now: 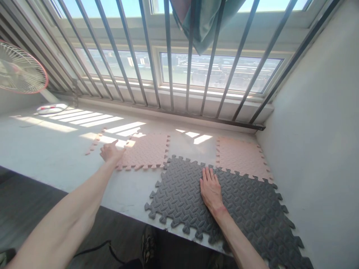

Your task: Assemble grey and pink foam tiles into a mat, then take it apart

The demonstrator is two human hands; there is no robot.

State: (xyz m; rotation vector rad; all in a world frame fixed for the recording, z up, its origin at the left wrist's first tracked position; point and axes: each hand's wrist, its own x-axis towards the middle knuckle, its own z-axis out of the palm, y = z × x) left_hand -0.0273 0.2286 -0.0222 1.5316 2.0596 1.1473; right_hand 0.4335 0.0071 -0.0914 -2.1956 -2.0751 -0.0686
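My left hand [110, 151] is at the left edge of a pink foam mat tile [147, 149]; its fingers are apart, and one side of the hand meets the tile's toothed edge. A narrow pink toothed edge strip [95, 142] lies just left of that hand. Flat on the dark grey interlocking foam mats [182, 190] rests my right hand [211, 185], fingers stretched out near their far edge. Another pink tile [241, 157] sits behind the grey mats at the right, against their toothed edge. Bare white surface shows between the two pink tiles.
Metal bars [187, 74] rise along the far side before a window, with a hanging cloth [207, 30] above. A fan [21, 69] stands at the left. The white wall [316, 130] bounds the right. The ledge drops to a dark floor [36, 201], where a cable [95, 248] lies.
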